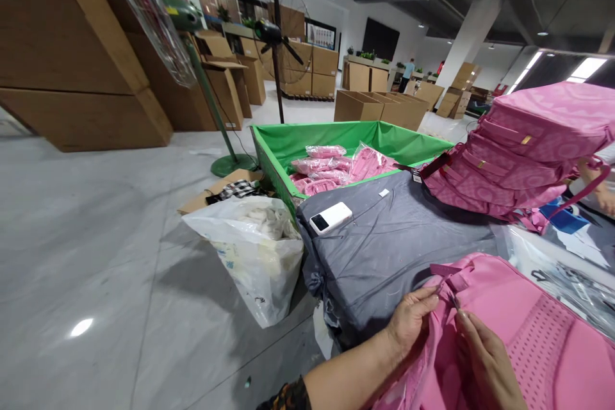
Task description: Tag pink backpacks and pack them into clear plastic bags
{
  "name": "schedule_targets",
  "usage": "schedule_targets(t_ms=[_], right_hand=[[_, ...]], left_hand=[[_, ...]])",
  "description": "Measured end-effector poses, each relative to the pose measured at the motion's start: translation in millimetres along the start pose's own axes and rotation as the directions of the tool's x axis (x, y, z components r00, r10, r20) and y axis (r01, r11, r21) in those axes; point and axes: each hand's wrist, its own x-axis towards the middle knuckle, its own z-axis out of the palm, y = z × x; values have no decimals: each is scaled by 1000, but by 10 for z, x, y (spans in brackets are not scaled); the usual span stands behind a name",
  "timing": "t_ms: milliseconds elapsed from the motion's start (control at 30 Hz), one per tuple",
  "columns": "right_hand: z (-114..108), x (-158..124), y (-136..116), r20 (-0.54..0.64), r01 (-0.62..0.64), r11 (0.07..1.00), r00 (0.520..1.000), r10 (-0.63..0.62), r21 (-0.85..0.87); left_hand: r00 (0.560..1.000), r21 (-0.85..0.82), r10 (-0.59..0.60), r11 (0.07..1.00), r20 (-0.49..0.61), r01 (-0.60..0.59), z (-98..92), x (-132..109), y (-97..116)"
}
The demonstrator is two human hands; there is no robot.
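A pink backpack (509, 288) with a dotted mesh panel lies in front of me at the lower right, on the grey-covered table (384, 250). At its upper left edge, my left hand (410, 323) pinches the pink fabric between thumb and fingers. Just beside it, my right hand (485, 352) is closed on a small dark pointed tool (453, 300), whose tip meets the strap area of the bag. Most of that tool is hidden by the fingers, so its exact kind is unclear.
Pink backpacks (523, 154) are stacked at the right, near clear plastic bags (571, 275). A white phone-like device (331, 218) lies on the table. Behind it, a green bin (403, 134) holds wrapped pink items. A white sack (259, 262) and a fan (187, 19) stand left.
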Motion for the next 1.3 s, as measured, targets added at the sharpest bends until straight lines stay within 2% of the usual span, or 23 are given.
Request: schedule_targets(t_ms=[67, 133, 300, 367, 467, 533, 633, 933, 1167, 1233, 1300], right_hand=[[28, -39, 12, -12, -125, 975, 992, 129, 184], [51, -83, 7, -16, -193, 936, 978, 207, 295], [23, -78, 2, 71, -209, 910, 978, 197, 358], [-4, -56, 5, 68, -151, 949, 988, 137, 277], [-33, -72, -17, -5, 62, 997, 998, -62, -37], [-46, -110, -47, -50, 155, 954, 984, -173, -256], [-67, -153, -92, -81, 164, 888, 972, -218, -430], [-238, -20, -122, 28, 203, 728, 969, -245, -655], [-321, -38, -195, 89, 308, 534, 914, -396, -787], [-314, -41, -193, 107, 341, 523, 898, -427, -781], [-298, -36, -177, 78, 334, 578, 903, -422, -745]], left_hand=[[1000, 0, -13, 1000, 4, 13, 1, 2, -15], [1000, -7, -25, 1000, 14, 25, 1, 9, -38], [999, -24, -47, 999, 6, 47, -3, 35, -83], [999, -24, -41, 999, -5, 41, -8, 41, -84], [1000, -19, -16, 1000, -13, 16, -19, 42, -71], [1000, -17, -9, 1000, -17, 8, -27, 42, -63], [1000, -17, -9, 1000, -26, 8, -33, 45, -59], [999, 7, -32, 999, -37, 33, -75, 36, -73], [999, 38, -29, 999, -22, 30, -92, 36, -65], [999, 38, -26, 999, -26, 27, -98, 40, -64], [1000, 33, -24, 999, -19, 24, -98, 42, -62]])
